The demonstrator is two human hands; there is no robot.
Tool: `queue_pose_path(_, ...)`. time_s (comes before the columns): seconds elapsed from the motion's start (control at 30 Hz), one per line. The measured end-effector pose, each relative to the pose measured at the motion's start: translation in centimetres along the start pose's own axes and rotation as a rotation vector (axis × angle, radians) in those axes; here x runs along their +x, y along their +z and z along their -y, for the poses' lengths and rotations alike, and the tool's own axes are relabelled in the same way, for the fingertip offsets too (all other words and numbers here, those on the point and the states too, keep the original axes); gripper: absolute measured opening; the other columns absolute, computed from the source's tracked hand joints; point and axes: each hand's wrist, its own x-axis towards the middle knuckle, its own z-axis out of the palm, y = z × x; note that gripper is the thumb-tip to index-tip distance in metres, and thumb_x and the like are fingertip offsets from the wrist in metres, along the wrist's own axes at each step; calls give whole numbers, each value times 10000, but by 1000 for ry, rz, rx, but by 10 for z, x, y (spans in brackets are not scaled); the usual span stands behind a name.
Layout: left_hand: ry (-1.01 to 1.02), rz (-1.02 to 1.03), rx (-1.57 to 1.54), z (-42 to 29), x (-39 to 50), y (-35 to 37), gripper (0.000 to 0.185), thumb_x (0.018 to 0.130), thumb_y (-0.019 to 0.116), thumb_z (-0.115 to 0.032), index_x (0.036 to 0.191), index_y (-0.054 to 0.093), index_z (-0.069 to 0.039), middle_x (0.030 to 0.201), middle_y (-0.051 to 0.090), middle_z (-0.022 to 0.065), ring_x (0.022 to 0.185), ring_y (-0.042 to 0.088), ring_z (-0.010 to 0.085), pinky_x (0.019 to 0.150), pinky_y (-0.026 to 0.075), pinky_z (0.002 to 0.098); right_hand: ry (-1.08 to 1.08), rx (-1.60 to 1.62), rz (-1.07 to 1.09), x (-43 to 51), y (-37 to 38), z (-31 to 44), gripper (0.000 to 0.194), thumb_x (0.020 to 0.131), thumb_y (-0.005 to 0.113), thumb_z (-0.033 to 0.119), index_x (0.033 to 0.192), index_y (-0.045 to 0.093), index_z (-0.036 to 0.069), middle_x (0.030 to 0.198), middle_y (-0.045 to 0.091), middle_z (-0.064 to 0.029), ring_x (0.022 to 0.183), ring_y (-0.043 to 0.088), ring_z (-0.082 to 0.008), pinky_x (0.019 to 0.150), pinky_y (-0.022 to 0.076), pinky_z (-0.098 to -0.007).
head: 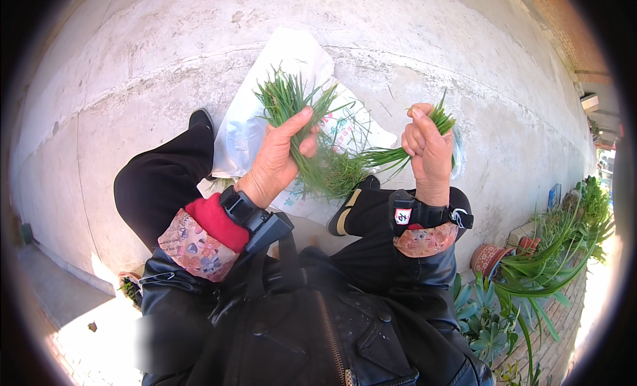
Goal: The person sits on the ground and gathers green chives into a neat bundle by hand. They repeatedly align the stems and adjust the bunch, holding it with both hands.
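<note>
My left hand [286, 147] is closed around a thick bunch of long green leaves [286, 95], which look like chives; their tips fan out above my thumb. On the right, my right hand [427, 149] grips a smaller bunch of the same leaves [440, 118] upright, with other strands [388, 157] trailing from it to the left. Beneath and between both hands, a loose heap of fine green trimmings [341, 172] lies on a white plastic sack [293, 50] that bears coloured writing. My fingers hide the middle of each bunch.
Concrete ground [164, 72] surrounds the sack. My shoes [200, 120] stand at its sides. A clear plastic bag [458, 154] shows partly behind my right hand. Potted plants, one in a patterned red pot [486, 260], line the right side; a small pot [130, 286] stands at lower left.
</note>
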Motion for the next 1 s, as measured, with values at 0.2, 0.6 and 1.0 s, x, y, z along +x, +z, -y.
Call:
queue_pose_path(0.2, 0, -1, 122, -1, -2, 5, 108, 841, 564, -169, 854, 505, -80, 709, 510, 34, 449, 388, 76, 450, 300, 227, -99, -381, -23, -3, 12, -6, 64, 797, 616, 88, 839, 597, 44, 511, 363, 107, 452, 278, 12, 415, 203, -178)
queue_pose_path(0.6, -8, 19, 191, 3, -7, 10, 237, 801, 620, -126, 1013, 564, -36, 796, 550, -16, 563, 433, 46, 444, 303, 177, -237, -859, 278, -7, 23, -23, 111, 833, 566, 112, 831, 575, 2, 586, 486, 30, 568, 412, -41, 503, 347, -198)
queue_pose_path(1.0, -14, 49, 221, 1, -12, 14, 148, 810, 603, -102, 930, 538, -45, 711, 512, 4, 463, 396, 56, 427, 294, 195, -223, -655, -87, -1, 23, -27, 117, 827, 591, 125, 899, 598, 33, 531, 410, 78, 483, 293, 2, 427, 226, -171)
